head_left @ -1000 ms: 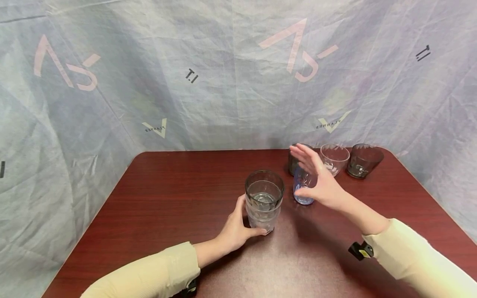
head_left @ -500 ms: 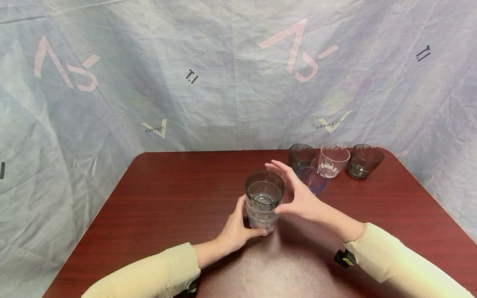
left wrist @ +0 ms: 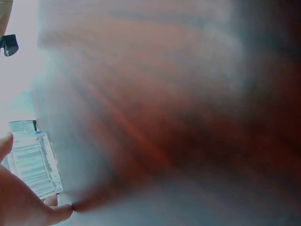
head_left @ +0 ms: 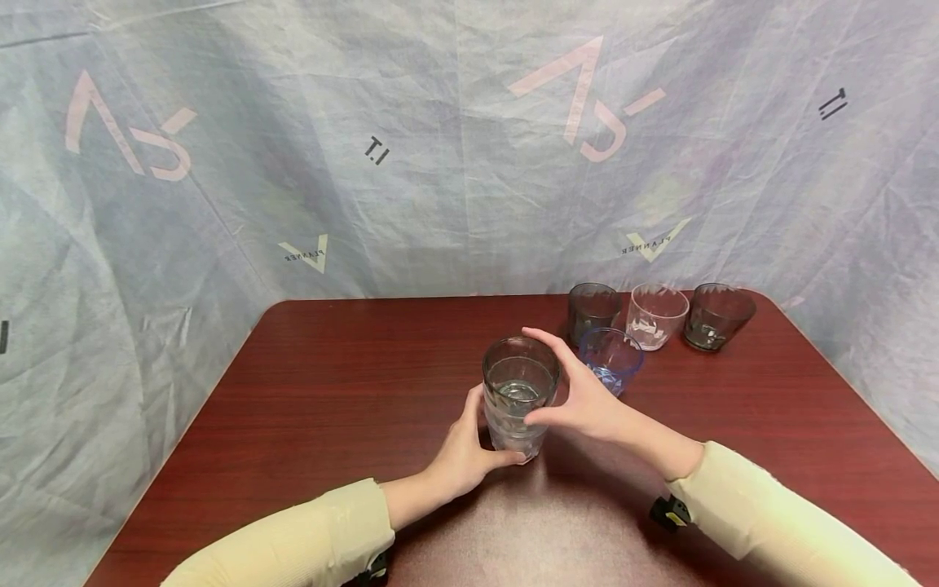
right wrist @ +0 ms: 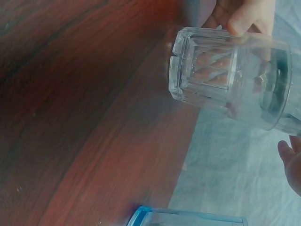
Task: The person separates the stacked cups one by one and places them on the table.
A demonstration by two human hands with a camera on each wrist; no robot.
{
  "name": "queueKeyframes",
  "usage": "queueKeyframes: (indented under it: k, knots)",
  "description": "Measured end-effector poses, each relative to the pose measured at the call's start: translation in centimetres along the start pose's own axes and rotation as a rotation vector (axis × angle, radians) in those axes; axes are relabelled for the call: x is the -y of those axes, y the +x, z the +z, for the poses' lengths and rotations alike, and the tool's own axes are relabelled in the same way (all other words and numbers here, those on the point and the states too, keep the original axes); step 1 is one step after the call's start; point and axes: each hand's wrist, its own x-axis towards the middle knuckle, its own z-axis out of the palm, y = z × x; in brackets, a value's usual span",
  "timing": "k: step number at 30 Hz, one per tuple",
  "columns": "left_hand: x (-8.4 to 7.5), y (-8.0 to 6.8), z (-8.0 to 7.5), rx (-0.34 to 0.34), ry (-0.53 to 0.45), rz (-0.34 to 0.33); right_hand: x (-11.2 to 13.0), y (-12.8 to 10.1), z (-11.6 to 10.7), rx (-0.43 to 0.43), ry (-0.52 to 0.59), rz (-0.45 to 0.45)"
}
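Note:
A grey-tinted glass (head_left: 520,371) sits nested in a clear glass (right wrist: 211,70), making an upright stack near the table's middle. My left hand (head_left: 462,448) holds the clear glass low down, its thumb across the front near the base. From the right, my right hand (head_left: 583,399) curves round the upper grey glass, thumb in front and fingers at the far side by the rim. The left wrist view shows the left hand (left wrist: 23,202) beside the faceted clear glass (left wrist: 35,165). Only fingertips of the right hand (right wrist: 292,165) show in the right wrist view.
Just right of the stack stands a blue glass (head_left: 612,359). Behind it, along the far edge, are a dark glass (head_left: 592,310), a clear pinkish glass (head_left: 658,318) and another dark glass (head_left: 717,318). A grey cloth (head_left: 440,163) hangs behind the table (head_left: 330,391).
My right hand has moved left from in front of the blue glass to the stack, and its fingers now curve round the grey glass. The left hand and stack have stayed put.

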Motion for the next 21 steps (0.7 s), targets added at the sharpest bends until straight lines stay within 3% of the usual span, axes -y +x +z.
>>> queueKeyframes:
  k: [6,21]
  knots:
    - [0.06,-0.01,-0.01,-0.002,0.006,-0.003,-0.1,0.2,0.02,-0.001,0.015,-0.042]
    - [0.18,0.01,0.06,0.006,-0.025,0.0,0.31,-0.07,0.27,-0.043,-0.036,-0.002]
